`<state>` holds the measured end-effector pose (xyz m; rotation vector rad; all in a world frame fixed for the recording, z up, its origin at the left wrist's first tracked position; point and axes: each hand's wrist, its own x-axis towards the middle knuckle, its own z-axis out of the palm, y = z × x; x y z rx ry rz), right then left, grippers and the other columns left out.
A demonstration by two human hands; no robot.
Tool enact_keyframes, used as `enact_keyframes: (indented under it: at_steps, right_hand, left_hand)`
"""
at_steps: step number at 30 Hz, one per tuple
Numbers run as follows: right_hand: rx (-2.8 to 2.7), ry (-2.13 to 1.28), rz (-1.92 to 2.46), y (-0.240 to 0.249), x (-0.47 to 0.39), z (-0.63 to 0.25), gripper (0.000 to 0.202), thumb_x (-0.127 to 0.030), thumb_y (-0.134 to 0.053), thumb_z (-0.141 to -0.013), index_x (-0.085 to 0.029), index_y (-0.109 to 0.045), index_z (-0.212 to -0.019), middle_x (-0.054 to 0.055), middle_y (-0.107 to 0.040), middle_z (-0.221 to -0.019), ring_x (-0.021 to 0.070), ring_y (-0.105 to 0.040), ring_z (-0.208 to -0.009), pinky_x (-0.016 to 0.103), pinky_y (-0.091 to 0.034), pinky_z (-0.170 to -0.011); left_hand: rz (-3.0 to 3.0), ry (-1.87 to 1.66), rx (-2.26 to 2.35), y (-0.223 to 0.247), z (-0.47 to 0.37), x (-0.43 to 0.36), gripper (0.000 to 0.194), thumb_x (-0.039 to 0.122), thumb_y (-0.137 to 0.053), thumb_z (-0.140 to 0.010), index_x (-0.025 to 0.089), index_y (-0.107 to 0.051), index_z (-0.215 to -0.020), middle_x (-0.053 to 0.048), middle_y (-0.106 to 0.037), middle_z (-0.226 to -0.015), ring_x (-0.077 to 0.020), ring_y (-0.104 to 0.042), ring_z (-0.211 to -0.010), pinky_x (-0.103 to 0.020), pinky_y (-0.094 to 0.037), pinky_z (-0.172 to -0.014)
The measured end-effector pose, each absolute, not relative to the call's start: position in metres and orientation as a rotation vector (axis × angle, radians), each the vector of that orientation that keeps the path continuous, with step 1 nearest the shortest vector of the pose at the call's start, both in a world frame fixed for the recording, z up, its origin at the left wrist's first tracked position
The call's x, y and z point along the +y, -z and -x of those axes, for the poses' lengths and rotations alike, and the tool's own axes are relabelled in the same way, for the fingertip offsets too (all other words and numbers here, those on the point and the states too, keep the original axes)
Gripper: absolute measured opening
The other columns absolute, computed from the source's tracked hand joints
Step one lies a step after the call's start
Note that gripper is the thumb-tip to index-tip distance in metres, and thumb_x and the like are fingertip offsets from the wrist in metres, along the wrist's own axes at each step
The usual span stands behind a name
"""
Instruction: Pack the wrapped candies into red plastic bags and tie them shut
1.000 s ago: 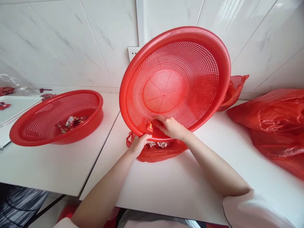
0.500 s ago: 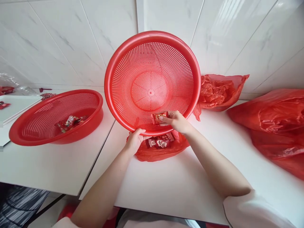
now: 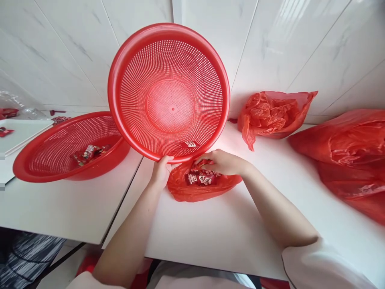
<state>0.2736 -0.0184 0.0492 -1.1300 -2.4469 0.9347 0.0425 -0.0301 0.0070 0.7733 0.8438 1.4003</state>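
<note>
My left hand (image 3: 161, 173) grips the lower rim of a tilted red plastic colander (image 3: 170, 106), thumb on top. Inside the colander, near its lower side, lies a dark red packet (image 3: 189, 144) with white print. Just below sits a red plastic bag (image 3: 204, 196), its mouth open, with several dark red packets (image 3: 205, 178) inside. My right hand (image 3: 224, 161) reaches over the bag's right edge. Its fingers are bent and apart over the packets, the tips partly hidden, and no packet shows between them.
A second red colander (image 3: 72, 170) with a few wrapped packets (image 3: 89, 154) stands left. To the right are a crumpled red bag (image 3: 270, 116) and larger red bags (image 3: 355, 152). A white tray (image 3: 28, 134) lies far left. A tiled wall (image 3: 270, 52) rises behind.
The colander has shifted left and up with my left hand. My right hand has left the colander and come down to the bag; the red packet it held no longer shows in it.
</note>
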Motion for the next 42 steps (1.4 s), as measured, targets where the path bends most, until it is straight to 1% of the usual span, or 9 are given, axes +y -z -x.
enact_keyframes:
  at_steps: [5,9,15,17,23,29,35,39,42]
  right_hand:
    - [-2.528,-0.620,1.448,-0.045,-0.022,-0.278,0.042,-0.012,-0.062,-0.079,-0.030,-0.067,-0.115,0.006,-0.073,-0.091,0.0228,-0.069,-0.076,0.030,-0.049,-0.064]
    - [-2.465,-0.560,1.489,-0.055,-0.025,-0.279,0.019,-0.019,-0.057,-0.086,-0.024,-0.070,-0.098,0.007,-0.071,-0.079,0.0222,-0.067,-0.070,0.030,-0.047,-0.061]
    - [-2.331,-0.326,1.318,-0.054,-0.020,-0.268,0.032,-0.035,-0.061,-0.088,-0.017,-0.060,-0.115,0.012,-0.067,-0.109,0.0244,-0.065,-0.095,0.033,-0.049,-0.078]
    - [-2.408,-0.309,1.337,-0.048,-0.016,-0.266,0.034,-0.038,-0.061,-0.088,-0.017,-0.061,-0.116,0.012,-0.069,-0.104,0.0249,-0.065,-0.093,0.033,-0.048,-0.077]
    - [-2.111,-0.473,1.390,-0.036,0.000,-0.269,0.029,-0.038,-0.046,-0.096,-0.019,-0.066,-0.087,0.004,-0.069,-0.071,0.0174,-0.065,-0.067,0.029,-0.048,-0.066]
    - [-1.665,-1.249,1.091,-0.042,0.002,-0.273,0.037,-0.050,-0.057,-0.089,-0.015,-0.068,-0.093,0.009,-0.074,-0.093,0.0183,-0.072,-0.080,0.029,-0.059,-0.070]
    - [-1.819,-1.551,1.056,-0.053,-0.010,-0.273,0.032,-0.049,-0.059,-0.087,-0.018,-0.066,-0.087,0.006,-0.073,-0.096,0.0167,-0.071,-0.077,0.025,-0.058,-0.059]
    - [-2.190,-1.441,1.103,-0.048,-0.017,-0.270,0.022,-0.041,-0.057,-0.089,-0.022,-0.066,-0.084,0.001,-0.070,-0.082,0.0164,-0.068,-0.066,0.025,-0.053,-0.050]
    - [-2.377,-1.087,1.144,-0.044,-0.021,-0.263,0.015,-0.036,-0.056,-0.090,-0.026,-0.067,-0.092,0.001,-0.072,-0.084,0.0179,-0.068,-0.071,0.030,-0.054,-0.063]
  left_hand:
    - [-0.781,-1.404,0.841,-0.005,-0.045,-0.031,0.038,0.013,-0.059,-0.072,0.017,-0.062,-0.110,-0.008,-0.069,-0.113,-0.0288,-0.062,-0.112,-0.051,-0.050,-0.099]
    - [-0.801,-1.360,0.838,-0.003,-0.049,-0.035,0.032,0.015,-0.059,-0.074,0.015,-0.064,-0.105,-0.009,-0.069,-0.113,-0.0296,-0.062,-0.112,-0.051,-0.050,-0.099]
    - [-0.793,-1.187,0.776,-0.001,-0.060,-0.042,0.027,0.017,-0.058,-0.076,0.011,-0.068,-0.100,-0.013,-0.070,-0.111,-0.0314,-0.063,-0.113,-0.053,-0.048,-0.101]
    - [-0.782,-1.154,0.735,0.001,-0.063,-0.044,0.028,0.017,-0.058,-0.076,0.012,-0.068,-0.102,-0.012,-0.070,-0.112,-0.0310,-0.061,-0.115,-0.053,-0.047,-0.101]
    - [-0.773,-1.143,0.715,0.006,-0.064,-0.045,0.028,0.016,-0.059,-0.077,0.013,-0.068,-0.103,-0.011,-0.071,-0.111,-0.0304,-0.061,-0.116,-0.052,-0.048,-0.101]
    - [-0.764,-1.197,0.771,0.004,-0.062,-0.042,0.028,0.016,-0.061,-0.074,0.013,-0.067,-0.101,-0.011,-0.070,-0.115,-0.0304,-0.062,-0.115,-0.053,-0.048,-0.101]
    - [-0.764,-1.258,0.798,0.003,-0.052,-0.034,0.021,0.019,-0.059,-0.075,0.011,-0.068,-0.092,-0.012,-0.072,-0.104,-0.0323,-0.064,-0.110,-0.053,-0.049,-0.099]
    - [-0.759,-1.374,0.823,0.003,-0.043,-0.028,0.018,0.016,-0.060,-0.074,0.014,-0.066,-0.090,-0.010,-0.072,-0.103,-0.0310,-0.064,-0.111,-0.052,-0.050,-0.098]
    - [-0.781,-1.413,0.810,0.000,-0.039,-0.026,0.019,0.015,-0.060,-0.073,0.015,-0.066,-0.092,-0.009,-0.071,-0.105,-0.0307,-0.062,-0.113,-0.051,-0.050,-0.098]
